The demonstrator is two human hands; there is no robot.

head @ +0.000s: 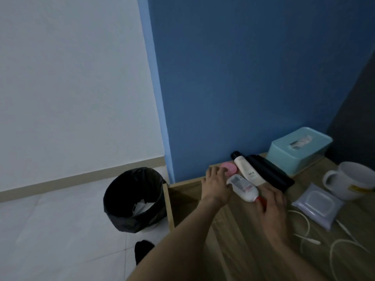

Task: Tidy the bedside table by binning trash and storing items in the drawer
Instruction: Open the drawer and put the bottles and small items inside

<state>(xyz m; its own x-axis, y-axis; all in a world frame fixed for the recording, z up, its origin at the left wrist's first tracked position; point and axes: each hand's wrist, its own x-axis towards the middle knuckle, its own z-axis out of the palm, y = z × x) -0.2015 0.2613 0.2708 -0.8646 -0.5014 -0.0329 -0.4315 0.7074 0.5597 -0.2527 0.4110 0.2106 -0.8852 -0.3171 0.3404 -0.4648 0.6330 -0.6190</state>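
Note:
A white tube with a red cap (243,187) lies at the left end of the wooden bedside table (243,230). My right hand (273,203) grips its red-capped end. My left hand (216,186) is spread open at the tube's other end, fingertips on a pink round item (230,167). Behind the tube lie a white bottle with a black cap (246,169) and a black pouch (269,173). What looks like an open wooden drawer (169,203) juts out left of the table. The bin (134,199), lined with a black bag, stands on the floor with white trash inside.
A teal tissue box (300,151) sits at the back against the blue wall. A white mug (353,179), a pack of wipes (317,203) and a white cable (308,238) lie to the right. A dark item (143,250) is on the floor.

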